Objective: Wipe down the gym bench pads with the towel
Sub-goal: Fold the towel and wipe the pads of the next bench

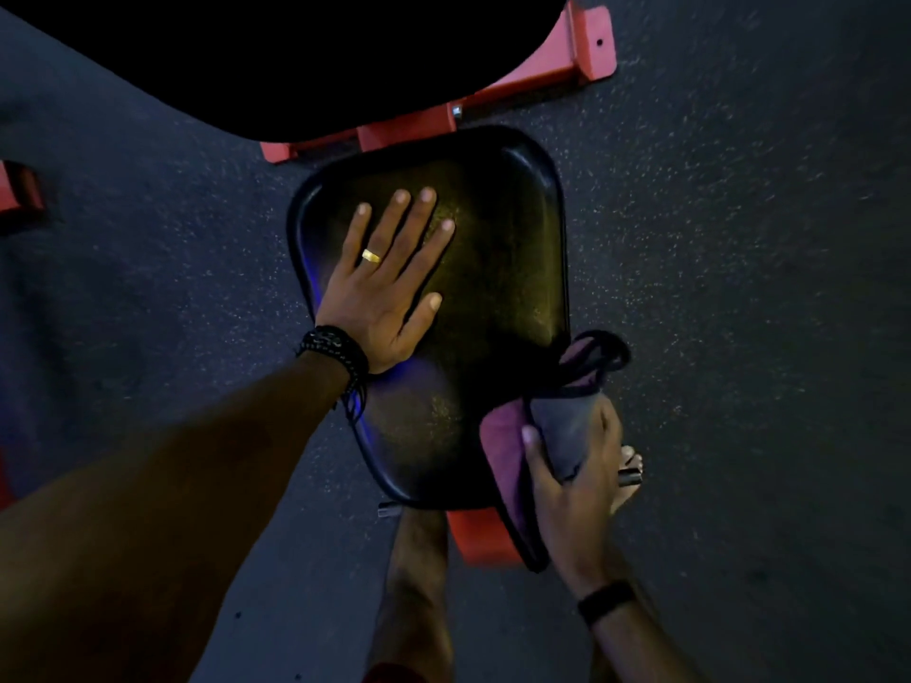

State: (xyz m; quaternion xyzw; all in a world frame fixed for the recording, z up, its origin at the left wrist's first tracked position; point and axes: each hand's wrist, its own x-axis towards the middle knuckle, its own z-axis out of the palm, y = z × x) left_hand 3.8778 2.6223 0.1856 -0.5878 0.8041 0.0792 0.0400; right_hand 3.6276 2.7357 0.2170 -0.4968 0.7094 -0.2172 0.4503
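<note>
2 hands were seen over the black seat pad (pixel 498 268) of a red-framed gym bench (pixel 480 537). The left hand (pixel 389 283) was laid flat on the pad's upper left part, fingers straight and spread, nothing gripped; a gold ring (pixel 371 256) and dark bracelets (pixel 335 352) were worn on it. The right hand (pixel 574 480) was curled around a towel (pixel 510 451) at the pad's near right edge, thumb on top, with the cloth draped over that edge.

The towel was judged soft, light and limp: purple on 1 face, greyer on the other, with a dark hem. It would be best bunched in the palm, as held, so that loose corners were not dragged. The pad looked smooth, firm and faintly glossy, so little friction would be expected; it was taken to be fixed to the frame and not meant to be lifted.

Much was hard to make out. Dim light hid any marks or moisture on the pad. A 2nd, larger black pad (pixel 296 56) was cut off at the top edge. The frame under the seat was mostly covered, and the right fingers were hidden behind the towel. A bare foot (pixel 628 473) was partly seen beyond the right hand on the speckled floor (pixel 739 239).
</note>
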